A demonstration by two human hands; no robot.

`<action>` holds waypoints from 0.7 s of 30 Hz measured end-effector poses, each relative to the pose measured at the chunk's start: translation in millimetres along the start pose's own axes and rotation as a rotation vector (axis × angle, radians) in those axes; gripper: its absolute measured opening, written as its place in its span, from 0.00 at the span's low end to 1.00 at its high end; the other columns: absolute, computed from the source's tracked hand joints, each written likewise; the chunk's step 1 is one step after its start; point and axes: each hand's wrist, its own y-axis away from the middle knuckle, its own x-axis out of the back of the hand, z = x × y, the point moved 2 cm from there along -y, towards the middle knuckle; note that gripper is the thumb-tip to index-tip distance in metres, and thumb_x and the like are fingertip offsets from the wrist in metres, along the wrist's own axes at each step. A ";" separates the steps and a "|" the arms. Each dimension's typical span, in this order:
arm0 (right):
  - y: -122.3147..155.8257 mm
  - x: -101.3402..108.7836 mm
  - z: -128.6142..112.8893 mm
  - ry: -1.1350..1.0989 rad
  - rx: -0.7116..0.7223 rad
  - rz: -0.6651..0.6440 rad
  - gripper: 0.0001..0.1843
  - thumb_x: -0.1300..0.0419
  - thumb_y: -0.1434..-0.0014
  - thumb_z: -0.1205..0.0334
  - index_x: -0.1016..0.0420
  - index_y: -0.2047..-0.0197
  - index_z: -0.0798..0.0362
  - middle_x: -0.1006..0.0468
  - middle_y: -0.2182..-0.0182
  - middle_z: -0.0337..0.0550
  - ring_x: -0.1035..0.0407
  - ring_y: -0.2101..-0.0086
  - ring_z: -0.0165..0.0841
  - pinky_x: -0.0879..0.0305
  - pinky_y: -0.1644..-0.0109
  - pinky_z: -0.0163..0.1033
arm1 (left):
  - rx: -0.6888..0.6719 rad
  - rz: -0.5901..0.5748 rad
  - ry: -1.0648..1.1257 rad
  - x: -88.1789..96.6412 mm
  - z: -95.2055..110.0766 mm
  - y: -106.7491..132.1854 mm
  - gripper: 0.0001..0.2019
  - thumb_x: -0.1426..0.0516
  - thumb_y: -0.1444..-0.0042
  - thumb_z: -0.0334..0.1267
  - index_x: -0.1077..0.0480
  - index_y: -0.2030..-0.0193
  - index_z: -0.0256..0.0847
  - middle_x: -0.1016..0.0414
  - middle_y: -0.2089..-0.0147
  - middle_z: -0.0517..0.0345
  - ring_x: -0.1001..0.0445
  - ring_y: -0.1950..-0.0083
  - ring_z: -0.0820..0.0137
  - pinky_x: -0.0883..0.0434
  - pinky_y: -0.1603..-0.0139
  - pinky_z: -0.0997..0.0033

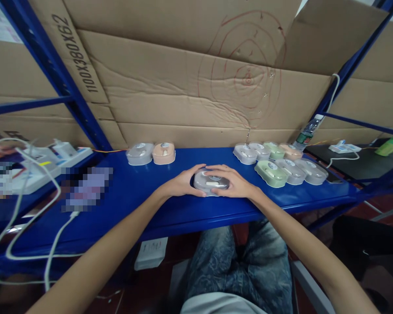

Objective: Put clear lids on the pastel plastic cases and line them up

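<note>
Between my two hands, near the front edge of the blue shelf (144,185), is a grey oval plastic case (207,179) with a clear cover and a round label on top. My left hand (187,181) curves around its left end, thumb at the front. My right hand (237,182) wraps its right end, with fingers over the top and the thumb at the front. Similar cases stand farther back: a grey one (139,154) and a peach one (164,153) at the left. To the right is a group of several, including a green case (271,173).
A phone (88,187) on a white charging cable (52,248) lies at the left, near power strips (68,159). A water bottle (306,133) leans at the back right. Cardboard (167,87) walls the back, between blue posts (60,74). A white packet (151,253) lies below the shelf.
</note>
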 end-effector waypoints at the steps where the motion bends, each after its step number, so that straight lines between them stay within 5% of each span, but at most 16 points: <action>1: 0.3 -1.4 0.2 -0.003 -0.001 0.011 0.32 0.33 0.35 0.47 0.30 0.30 0.41 0.31 0.30 0.49 0.34 0.33 0.47 0.38 0.31 0.58 | 0.000 0.000 0.000 -0.1 0.5 0.1 0.59 0.25 0.57 0.55 0.48 0.21 0.48 0.43 0.21 0.43 0.42 0.21 0.45 0.43 0.23 0.43; 7: -4.3 -2.6 -1.3 0.064 0.012 -0.013 0.32 0.33 0.37 0.50 0.29 0.31 0.43 0.30 0.31 0.48 0.33 0.35 0.47 0.38 0.31 0.58 | -0.010 -0.005 0.010 -0.9 0.7 0.4 0.60 0.24 0.57 0.54 0.47 0.21 0.47 0.48 0.19 0.43 0.48 0.19 0.46 0.49 0.21 0.43; 21: -1.1 -6.3 -5.1 0.060 -0.024 0.013 0.31 0.34 0.36 0.50 0.28 0.32 0.44 0.30 0.31 0.50 0.33 0.35 0.48 0.40 0.33 0.56 | 0.004 -0.010 -0.036 -1.5 -3.3 -1.5 0.63 0.24 0.59 0.56 0.50 0.20 0.46 0.46 0.20 0.41 0.45 0.21 0.44 0.45 0.22 0.44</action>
